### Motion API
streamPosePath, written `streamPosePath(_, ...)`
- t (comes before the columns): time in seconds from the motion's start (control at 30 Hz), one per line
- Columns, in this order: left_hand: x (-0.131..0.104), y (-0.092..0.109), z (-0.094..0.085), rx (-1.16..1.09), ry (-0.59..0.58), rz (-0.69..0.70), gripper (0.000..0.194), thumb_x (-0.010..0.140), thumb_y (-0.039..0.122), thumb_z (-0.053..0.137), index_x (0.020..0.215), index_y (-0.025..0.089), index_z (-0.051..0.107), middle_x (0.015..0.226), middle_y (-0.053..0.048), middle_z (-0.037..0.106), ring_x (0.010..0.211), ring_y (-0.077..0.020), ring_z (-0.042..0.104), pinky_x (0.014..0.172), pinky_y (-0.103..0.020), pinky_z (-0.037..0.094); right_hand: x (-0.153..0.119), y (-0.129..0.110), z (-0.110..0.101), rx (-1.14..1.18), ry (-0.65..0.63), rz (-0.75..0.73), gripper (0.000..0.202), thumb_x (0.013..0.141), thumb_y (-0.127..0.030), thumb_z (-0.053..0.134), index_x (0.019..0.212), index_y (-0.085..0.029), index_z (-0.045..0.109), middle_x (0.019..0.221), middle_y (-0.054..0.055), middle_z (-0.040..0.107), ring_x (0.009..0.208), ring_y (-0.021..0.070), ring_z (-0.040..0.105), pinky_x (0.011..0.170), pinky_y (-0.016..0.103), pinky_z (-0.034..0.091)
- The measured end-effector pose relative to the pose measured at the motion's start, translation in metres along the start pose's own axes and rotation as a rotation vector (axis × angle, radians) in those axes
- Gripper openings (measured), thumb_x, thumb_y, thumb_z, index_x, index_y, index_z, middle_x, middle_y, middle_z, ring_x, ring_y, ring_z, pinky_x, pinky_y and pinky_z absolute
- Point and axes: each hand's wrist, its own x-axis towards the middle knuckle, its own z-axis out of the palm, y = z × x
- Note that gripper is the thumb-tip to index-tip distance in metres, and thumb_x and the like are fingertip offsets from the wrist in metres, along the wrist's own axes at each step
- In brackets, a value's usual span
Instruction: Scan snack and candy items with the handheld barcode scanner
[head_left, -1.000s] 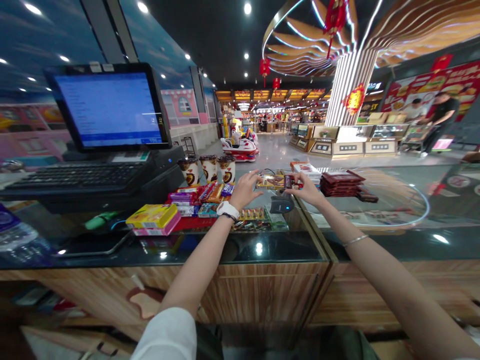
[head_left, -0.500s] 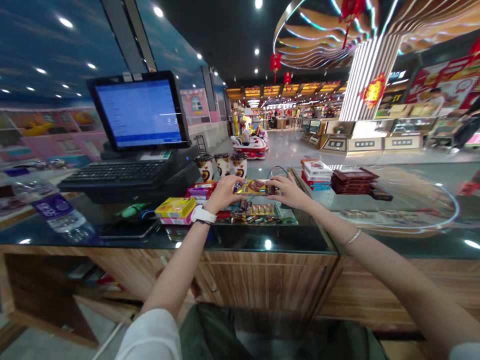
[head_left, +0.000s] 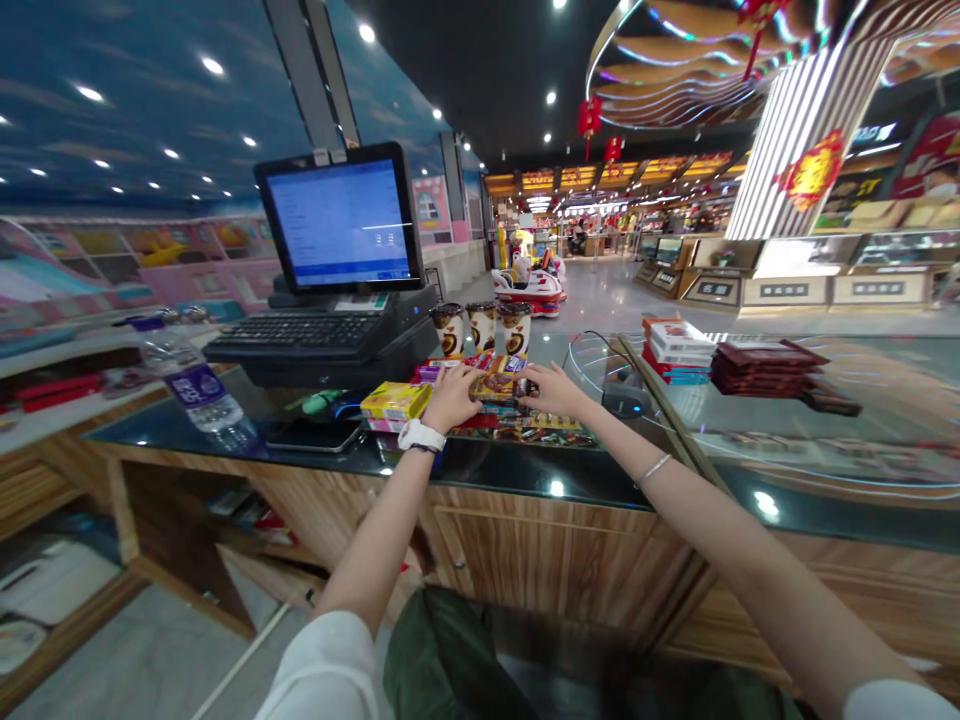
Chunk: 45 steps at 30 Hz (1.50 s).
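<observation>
A yellow and brown snack packet point(head_left: 496, 386) lies crosswise between my hands, low over the counter. At its left end, my left hand point(head_left: 453, 398), with a white watch at the wrist, has its fingers curled round the edge. The thumb and fingers of my right hand point(head_left: 553, 389) pinch the other end. Red and purple snack packets point(head_left: 427, 371) are just behind my left hand. A yellow box point(head_left: 395, 400) rests on a pink one to the left. Whether the held packet touches the packets under it is hard to tell.
Three lidded paper cups point(head_left: 482, 328) stand behind the packets. A monitor point(head_left: 341, 220) and keyboard point(head_left: 300, 335) are left, with a water bottle point(head_left: 196, 390) nearby. Stacked boxes point(head_left: 679, 350) and brown packets point(head_left: 765, 368) sit right. A black device point(head_left: 631, 396) is beside my right hand.
My view has turned left. Both hands have carried the snack packet left, nearer the yellow box and the red and purple packets. The black device beside my right hand is now more exposed.
</observation>
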Motion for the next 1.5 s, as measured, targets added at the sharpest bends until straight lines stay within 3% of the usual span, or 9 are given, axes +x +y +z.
streamPosePath(0.23, -0.018, 0.008, 0.012, -0.035, 0.068, -0.039, 0.052, 0.074, 0.013, 0.059, 0.125, 0.024, 0.064, 0.133, -0.009, 0.063, 0.131, -0.0304, 0.051, 0.121, -0.058, 0.024, -0.001, 0.012, 0.017, 0.057, -0.02, -0.021, 0.039, 0.088, -0.027, 0.064, 0.127, -0.026, 0.059, 0.132, 0.01, 0.066, 0.122, 0.0297, 0.062, 0.11, 0.064, 0.036)
streamPosePath(0.4, -0.027, 0.012, 0.014, -0.059, 0.08, -0.041, 0.035, 0.082, 0.018, 0.06, 0.116, 0.025, 0.068, 0.123, -0.007, 0.068, 0.122, -0.0273, 0.058, 0.119, -0.055, 0.028, -0.005, 0.018, 0.026, 0.066, -0.031, -0.043, 0.04, 0.088, -0.027, 0.064, 0.128, -0.027, 0.059, 0.13, 0.009, 0.067, 0.119, 0.0279, 0.064, 0.108, 0.058, 0.041)
streamPosePath(0.6, -0.031, 0.013, 0.018, -0.095, 0.053, -0.059, 0.031, 0.09, 0.024, 0.06, 0.121, 0.027, 0.067, 0.132, -0.006, 0.067, 0.125, -0.0273, 0.058, 0.118, -0.055, 0.029, -0.017, 0.01, 0.022, -0.062, 0.0, -0.028, 0.053, 0.081, -0.031, 0.075, 0.131, -0.027, 0.059, 0.148, 0.015, 0.048, 0.133, 0.034, 0.051, 0.109, 0.061, 0.038)
streamPosePath(0.7, -0.032, 0.012, 0.018, -0.082, 0.028, -0.056, 0.034, 0.089, 0.021, 0.062, 0.122, 0.028, 0.066, 0.134, -0.006, 0.065, 0.126, -0.0278, 0.058, 0.118, -0.055, 0.03, -0.02, 0.004, 0.02, -0.116, -0.007, -0.042, 0.06, 0.077, -0.028, 0.079, 0.133, -0.027, 0.057, 0.141, 0.014, 0.052, 0.125, 0.0335, 0.057, 0.108, 0.058, 0.04)
streamPosePath(0.8, -0.032, 0.012, 0.017, -0.055, 0.022, -0.048, 0.038, 0.087, 0.015, 0.062, 0.122, 0.028, 0.067, 0.133, -0.005, 0.066, 0.125, -0.0281, 0.058, 0.118, -0.055, 0.03, -0.02, 0.001, 0.019, -0.134, -0.016, -0.054, 0.054, 0.08, -0.02, 0.073, 0.131, -0.026, 0.058, 0.134, 0.013, 0.057, 0.119, 0.0309, 0.06, 0.106, 0.052, 0.044)
streamPosePath(1.0, -0.029, 0.012, 0.015, -0.022, 0.032, -0.07, 0.04, 0.086, 0.008, 0.059, 0.118, 0.03, 0.068, 0.13, -0.005, 0.068, 0.123, -0.0288, 0.06, 0.116, -0.055, 0.033, -0.017, -0.005, 0.018, -0.141, -0.023, -0.05, 0.054, 0.082, -0.017, 0.071, 0.133, -0.023, 0.057, 0.135, 0.015, 0.057, 0.118, 0.0322, 0.06, 0.104, 0.05, 0.044)
streamPosePath(1.3, -0.029, 0.017, 0.012, 0.007, 0.011, -0.115, 0.031, 0.093, 0.02, 0.058, 0.122, 0.025, 0.068, 0.135, -0.005, 0.065, 0.126, -0.0257, 0.057, 0.116, -0.049, 0.033, -0.018, -0.008, 0.019, -0.178, -0.022, -0.034, 0.056, 0.083, -0.02, 0.07, 0.136, -0.02, 0.054, 0.14, 0.014, 0.055, 0.12, 0.0299, 0.06, 0.105, 0.047, 0.043)
streamPosePath(1.5, -0.029, 0.016, 0.013, 0.003, 0.009, -0.106, 0.037, 0.095, 0.02, 0.056, 0.131, 0.025, 0.062, 0.135, -0.005, 0.065, 0.126, -0.0246, 0.057, 0.115, -0.047, 0.035, -0.019, -0.012, 0.018, -0.167, -0.034, -0.017, 0.057, 0.084, -0.022, 0.069, 0.138, -0.02, 0.052, 0.144, 0.013, 0.054, 0.127, 0.0313, 0.056, 0.112, 0.05, 0.038)
